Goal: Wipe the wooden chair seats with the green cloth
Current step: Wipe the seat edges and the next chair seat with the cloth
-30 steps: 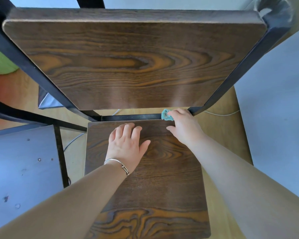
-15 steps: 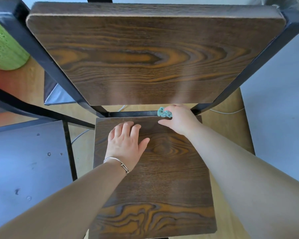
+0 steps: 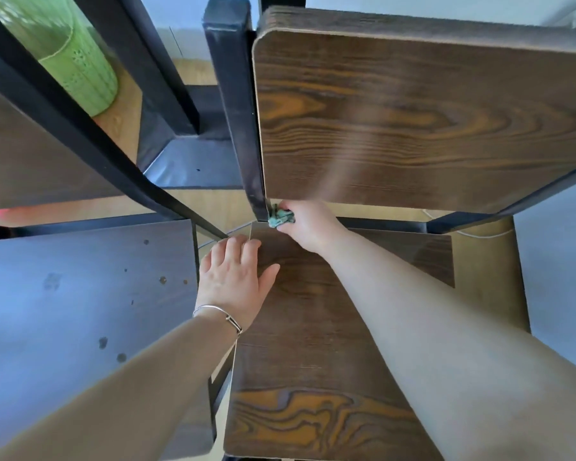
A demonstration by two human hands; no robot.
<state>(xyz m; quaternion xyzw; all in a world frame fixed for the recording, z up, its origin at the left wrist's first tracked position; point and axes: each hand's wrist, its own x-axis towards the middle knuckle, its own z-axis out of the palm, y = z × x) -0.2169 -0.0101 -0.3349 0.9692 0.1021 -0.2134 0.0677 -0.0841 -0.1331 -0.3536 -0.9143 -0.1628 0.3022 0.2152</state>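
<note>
Pale wood floor (image 3: 213, 207), grey wall (image 3: 413, 5), green perforated bin (image 3: 77, 61) at upper left

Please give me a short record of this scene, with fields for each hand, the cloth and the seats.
left hand: flat on seat, open
right hand: shut on cloth, at seat's back left corner
cloth: bunched, against black post
seat: dark wood
second seat: to the left, spotted
</note>
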